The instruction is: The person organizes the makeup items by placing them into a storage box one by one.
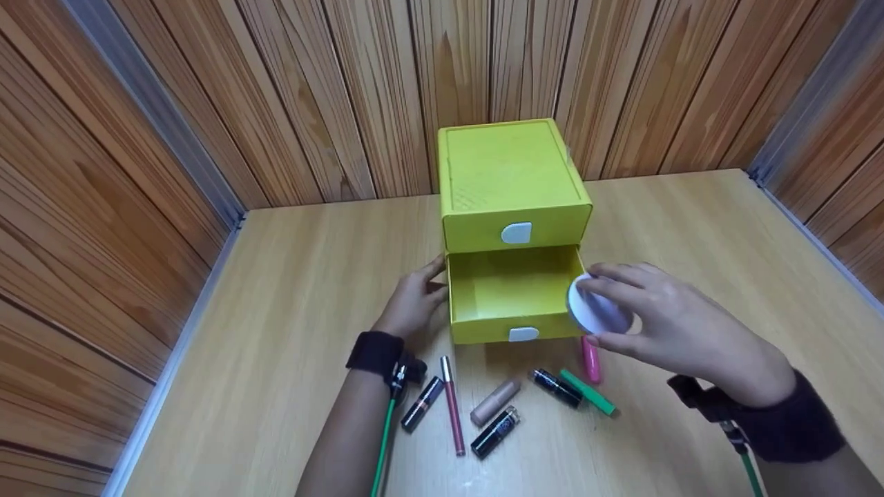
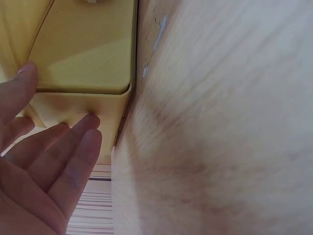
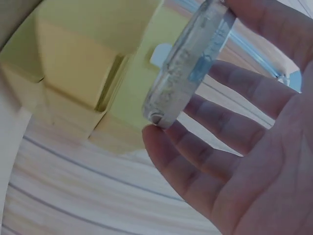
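A yellow drawer box stands against the back wall, its lower drawer pulled out and its upper drawer closed. My right hand holds a flat round compact at the drawer's right front corner, pinched at the edge between thumb and fingers. In the right wrist view, the compact shows a clear, thick rim. On the box's left side is my left hand; the left wrist view has its fairly straight fingertips right at the yellow side wall.
In front of the box lie several cosmetics: a red slim tube, black tubes, a mauve tube, a green stick and a pink tube. Wood-patterned panels enclose the table.
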A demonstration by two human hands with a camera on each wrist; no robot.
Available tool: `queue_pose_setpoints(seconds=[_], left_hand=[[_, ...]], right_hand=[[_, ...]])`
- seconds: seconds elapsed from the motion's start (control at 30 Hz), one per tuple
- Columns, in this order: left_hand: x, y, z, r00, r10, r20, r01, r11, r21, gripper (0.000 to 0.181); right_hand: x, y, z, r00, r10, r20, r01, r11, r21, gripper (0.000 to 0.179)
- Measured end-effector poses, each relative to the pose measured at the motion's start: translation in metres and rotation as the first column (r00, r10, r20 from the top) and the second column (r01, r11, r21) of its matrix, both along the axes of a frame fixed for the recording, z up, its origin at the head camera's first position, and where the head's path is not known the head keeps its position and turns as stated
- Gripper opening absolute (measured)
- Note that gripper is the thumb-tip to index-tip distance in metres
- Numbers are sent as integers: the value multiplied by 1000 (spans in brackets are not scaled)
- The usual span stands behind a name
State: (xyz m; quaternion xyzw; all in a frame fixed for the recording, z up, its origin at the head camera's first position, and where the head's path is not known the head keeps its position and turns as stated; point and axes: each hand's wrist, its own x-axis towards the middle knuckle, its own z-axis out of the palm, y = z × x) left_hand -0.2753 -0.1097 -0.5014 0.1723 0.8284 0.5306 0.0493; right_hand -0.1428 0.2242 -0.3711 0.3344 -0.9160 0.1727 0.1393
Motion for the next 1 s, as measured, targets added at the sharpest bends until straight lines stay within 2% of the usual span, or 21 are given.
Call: queue_pose_setpoints(seconds=[0.33,0.53,0.63,0.77,1.0], left_hand=[[1,0,0,999,24,33,-25,1000,4,65],[2,0,0,999,30,38,-30,1000,-7,65],[2,1,1,999,30,39,-29,999,-16,65],[2,0,1,998,39,44,-39,999,-16,64],[0,0,0,999,17,42,-17,1000,11,65]], right_hand=[[-18,-39,7,994,30,108,-25,999,-47,61],[-32,-64,6,993,40,114,-29,995,-93,65],[-39,-76,3,991,36,132,-22,994,-107,65],[-50,-93,-3,988,6,154,6,997,-77,64],[-67,-113,-20,988,-10,154,20,998,-60,62]])
